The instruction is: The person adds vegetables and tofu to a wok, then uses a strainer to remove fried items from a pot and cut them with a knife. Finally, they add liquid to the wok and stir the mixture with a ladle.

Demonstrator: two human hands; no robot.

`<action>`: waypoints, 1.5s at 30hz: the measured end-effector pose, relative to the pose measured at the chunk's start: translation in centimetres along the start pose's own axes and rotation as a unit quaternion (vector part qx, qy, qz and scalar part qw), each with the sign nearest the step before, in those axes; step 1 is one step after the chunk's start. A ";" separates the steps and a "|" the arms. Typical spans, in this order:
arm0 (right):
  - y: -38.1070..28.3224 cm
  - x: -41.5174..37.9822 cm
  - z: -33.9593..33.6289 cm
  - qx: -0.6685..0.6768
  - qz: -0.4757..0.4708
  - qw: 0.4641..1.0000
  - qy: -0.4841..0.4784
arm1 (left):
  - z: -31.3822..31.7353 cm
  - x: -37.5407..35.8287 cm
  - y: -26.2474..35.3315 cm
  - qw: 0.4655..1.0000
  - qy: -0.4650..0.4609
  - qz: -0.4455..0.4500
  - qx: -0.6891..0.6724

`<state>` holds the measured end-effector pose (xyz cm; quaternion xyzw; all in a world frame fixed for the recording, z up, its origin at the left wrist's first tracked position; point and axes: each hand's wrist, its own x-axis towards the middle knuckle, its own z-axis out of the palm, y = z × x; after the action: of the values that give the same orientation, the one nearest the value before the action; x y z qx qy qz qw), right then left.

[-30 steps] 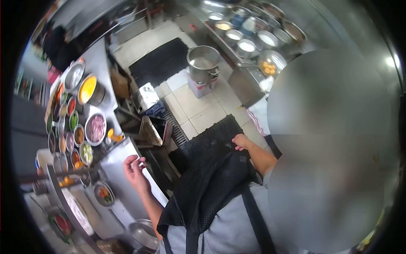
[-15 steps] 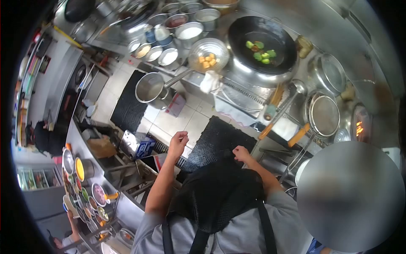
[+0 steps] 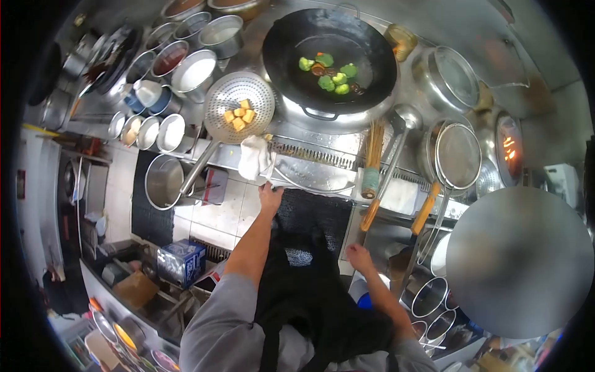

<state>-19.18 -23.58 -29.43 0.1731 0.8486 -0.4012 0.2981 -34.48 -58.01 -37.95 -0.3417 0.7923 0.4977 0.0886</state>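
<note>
I stand at a steel cooking range. My left hand reaches up to the range's front edge, just under a white cloth that hangs there; its fingers are hidden, so a grip is unclear. My right hand is low and close to my body, fingers curled at the upper edge of my black apron. Beyond the cloth lies a perforated strainer with orange cubes. A black wok behind it holds broccoli pieces.
Several seasoning bowls stand at the left of the range. A ladle, a bamboo brush and wire skimmers lie to the right, near a burner flame. Below: a steel pot, a black mat, a blue box.
The view has turned from the prep counter to the range. My left hand has gone forward from mid-air to the range edge below the cloth. My right hand has dropped lower.
</note>
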 end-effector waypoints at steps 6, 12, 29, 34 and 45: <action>-4.7 2.2 10.5 0.043 -0.091 0.985 -0.137 | -3.5 -1.6 -1.5 0.964 -0.112 0.229 0.082; -17.0 8.0 14.8 0.067 -0.249 0.966 0.020 | -6.9 -3.8 0.1 0.910 -0.372 0.098 -0.158; -14.5 9.4 12.2 0.110 -0.115 0.954 0.254 | 3.4 -14.9 4.1 0.755 -0.335 -0.217 -0.520; -9.2 10.8 18.6 0.118 -0.167 0.954 0.218 | 2.6 -13.1 4.9 0.702 -0.331 -0.294 -0.558; -18.1 -0.6 12.6 0.311 -0.087 0.944 0.070 | 2.9 -12.2 6.0 0.618 -0.339 -0.261 -0.659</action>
<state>-23.74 -44.70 -24.92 0.2103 0.7119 -0.6567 0.1331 -29.71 -48.40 -29.14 -0.3078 0.0426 0.9229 0.2275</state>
